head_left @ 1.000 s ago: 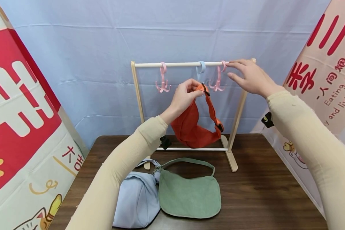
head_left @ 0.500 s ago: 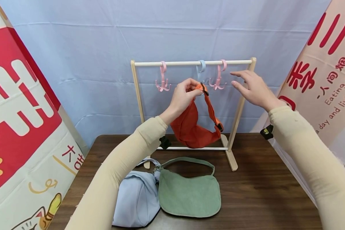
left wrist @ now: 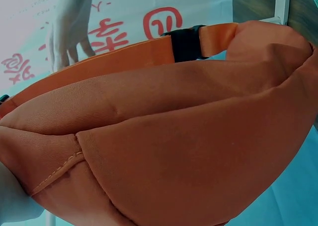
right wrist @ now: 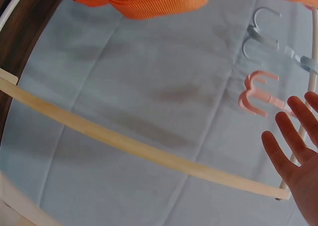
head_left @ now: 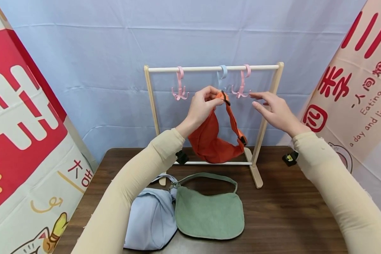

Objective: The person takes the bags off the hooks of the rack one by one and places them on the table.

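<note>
My left hand (head_left: 206, 106) pinches the upper end of an orange waist bag (head_left: 214, 141), which hangs in the air before the rack. Its strap with black buckles (head_left: 242, 140) loops down on the right side. In the left wrist view the bag's body (left wrist: 189, 141) fills most of the picture. My right hand (head_left: 274, 109) is held up, fingers extended, beside the right pink hook (head_left: 241, 84), holding nothing. A light blue hook (head_left: 221, 76) hangs just above the bag, and another pink hook (head_left: 179, 84) hangs farther left on the bar.
The wooden rack with its white bar (head_left: 200, 69) stands at the back of the dark table (head_left: 289, 204). A green shoulder bag (head_left: 209, 213) lies in front of it, against a light blue bag (head_left: 152, 218). Printed cloths (head_left: 352, 88) hang at both sides.
My right hand has come down from the bar beside the right pink hook to the level of its prongs. The left hand and the orange waist bag have stayed nearly still.
</note>
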Demonstrator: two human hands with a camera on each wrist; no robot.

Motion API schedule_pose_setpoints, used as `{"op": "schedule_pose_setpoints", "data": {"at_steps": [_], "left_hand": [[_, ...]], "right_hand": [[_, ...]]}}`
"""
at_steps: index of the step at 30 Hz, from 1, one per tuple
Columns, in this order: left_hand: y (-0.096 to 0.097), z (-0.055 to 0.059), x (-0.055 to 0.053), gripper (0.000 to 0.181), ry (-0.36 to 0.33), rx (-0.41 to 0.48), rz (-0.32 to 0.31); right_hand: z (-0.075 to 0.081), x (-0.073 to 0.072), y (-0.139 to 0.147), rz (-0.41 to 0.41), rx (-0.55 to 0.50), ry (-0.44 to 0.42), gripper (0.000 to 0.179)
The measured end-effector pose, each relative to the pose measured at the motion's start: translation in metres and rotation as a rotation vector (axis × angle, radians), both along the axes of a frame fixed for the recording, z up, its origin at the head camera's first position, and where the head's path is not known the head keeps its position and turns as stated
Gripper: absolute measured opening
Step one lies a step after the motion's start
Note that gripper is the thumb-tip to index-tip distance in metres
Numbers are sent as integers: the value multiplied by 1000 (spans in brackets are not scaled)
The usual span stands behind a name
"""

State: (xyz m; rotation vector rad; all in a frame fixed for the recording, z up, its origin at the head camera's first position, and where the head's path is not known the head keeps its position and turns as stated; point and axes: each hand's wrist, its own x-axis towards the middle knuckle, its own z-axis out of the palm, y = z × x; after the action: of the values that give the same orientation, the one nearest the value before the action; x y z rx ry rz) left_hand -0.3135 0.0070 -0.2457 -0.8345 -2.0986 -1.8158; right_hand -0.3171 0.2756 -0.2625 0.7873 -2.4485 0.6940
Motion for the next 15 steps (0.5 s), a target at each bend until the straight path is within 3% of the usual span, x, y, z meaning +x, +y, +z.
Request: {"op": "schedule_pose_setpoints", "data": {"at_steps": [15], "left_hand": [[-2, -2, 2, 7, 10, 12, -1]], "right_hand": [[-27, 14, -23, 104, -43, -32, 38]]}}
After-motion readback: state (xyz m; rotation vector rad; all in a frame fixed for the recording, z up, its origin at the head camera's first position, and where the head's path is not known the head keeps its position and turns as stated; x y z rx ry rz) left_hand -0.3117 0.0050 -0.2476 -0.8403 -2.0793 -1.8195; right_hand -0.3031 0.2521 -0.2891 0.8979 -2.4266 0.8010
